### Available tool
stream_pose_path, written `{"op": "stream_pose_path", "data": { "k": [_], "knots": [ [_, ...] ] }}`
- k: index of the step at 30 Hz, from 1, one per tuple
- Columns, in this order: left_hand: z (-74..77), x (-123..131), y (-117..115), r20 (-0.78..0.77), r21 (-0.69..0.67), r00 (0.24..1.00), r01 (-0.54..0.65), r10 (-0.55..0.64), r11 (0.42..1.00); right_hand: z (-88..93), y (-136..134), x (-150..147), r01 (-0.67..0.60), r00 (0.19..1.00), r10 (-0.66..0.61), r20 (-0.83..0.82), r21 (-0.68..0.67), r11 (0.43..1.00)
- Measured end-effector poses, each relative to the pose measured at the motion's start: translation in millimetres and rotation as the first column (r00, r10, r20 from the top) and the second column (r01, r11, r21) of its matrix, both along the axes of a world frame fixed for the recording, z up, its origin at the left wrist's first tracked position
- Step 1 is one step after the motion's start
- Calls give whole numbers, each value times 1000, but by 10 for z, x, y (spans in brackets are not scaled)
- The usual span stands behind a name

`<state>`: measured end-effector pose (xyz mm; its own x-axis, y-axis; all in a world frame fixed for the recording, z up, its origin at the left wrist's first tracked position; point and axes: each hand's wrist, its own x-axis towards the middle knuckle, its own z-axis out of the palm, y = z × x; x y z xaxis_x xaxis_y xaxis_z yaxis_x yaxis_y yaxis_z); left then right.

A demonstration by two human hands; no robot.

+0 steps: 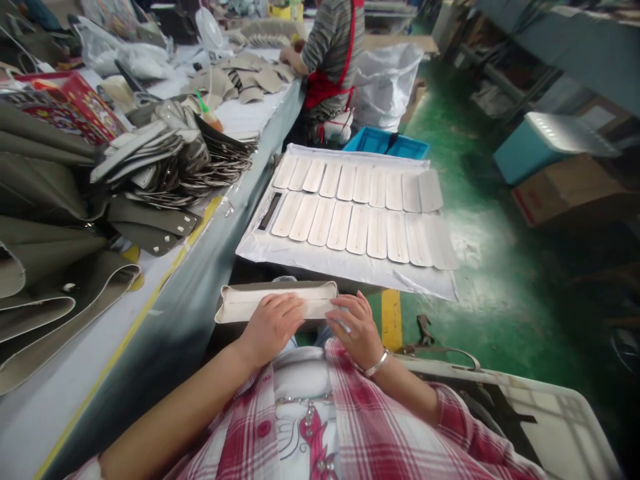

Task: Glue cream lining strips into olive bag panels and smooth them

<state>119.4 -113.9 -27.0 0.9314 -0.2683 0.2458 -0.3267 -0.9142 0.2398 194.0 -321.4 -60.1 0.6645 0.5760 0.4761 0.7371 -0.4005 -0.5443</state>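
Note:
A long cream leather strip (pixel 250 301) with a folded edge lies across my lap in front of me. My left hand (pixel 273 325) rests on its middle, fingers curled down and pressing on it. My right hand (pixel 356 329), with a silver bracelet at the wrist, holds the strip's right end with bent fingers. Beyond the strip a white board (pixel 345 267) carries two rows of several cream strips (pixel 357 227) laid side by side.
A long workbench (pixel 165 293) on the left holds piles of grey-green leather pieces (pixel 45 200) and stacked cut parts (pixel 180 160). A person in a striped top and red apron (pixel 330 53) works at its far end. Blue bins (pixel 387 141), a white sack and boxes stand on the green floor.

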Motion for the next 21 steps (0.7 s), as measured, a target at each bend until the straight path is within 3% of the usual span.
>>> {"op": "stream_pose_path", "data": {
  "k": [9,17,21],
  "knots": [
    [-53,-44,-56,48,48,999,-12,9,999,-8,80,-7,42,999,-43,23,31,999],
    [-8,12,-241,46,-11,981,-188,189,982,-2,176,-39,132,990,-131,-42,28,991],
    [65,37,-272,17,1,963,-270,270,963,6,158,18,285,953,-277,-118,49,957]
  ]
}}
